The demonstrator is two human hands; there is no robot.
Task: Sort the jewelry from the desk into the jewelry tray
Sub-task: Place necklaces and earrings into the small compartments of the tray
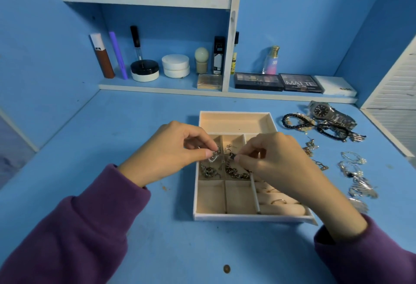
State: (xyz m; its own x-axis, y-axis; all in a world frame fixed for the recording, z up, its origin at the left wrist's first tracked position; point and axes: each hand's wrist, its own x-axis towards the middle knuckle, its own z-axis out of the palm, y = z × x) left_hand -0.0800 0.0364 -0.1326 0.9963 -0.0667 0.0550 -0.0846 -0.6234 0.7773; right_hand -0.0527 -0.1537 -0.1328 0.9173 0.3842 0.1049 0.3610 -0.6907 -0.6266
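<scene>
Both hands pinching jewelry over the jewelry tray (247, 217), mid-desk.

Left hand (171, 148): thumb and forefinger nip a small sparkly silver piece (212, 157) above the tray's middle row. Right hand (276, 157): fingertips nip the end of a dark chain (234, 171), and the rest drops into a middle-row compartment and lies piled there. A second chain heap (208, 171) sits in the compartment to its left. The far long compartment and the two front-left cells show only lining. A ring (278, 201) sits on the ring rolls at front right. Unsorted on the blue desk (135, 227), right of the tray: watch (324, 111), beaded bracelets (292, 121), earrings (310, 146), silver pieces (358, 178). Cosmetics shelf (157, 88) behind.
</scene>
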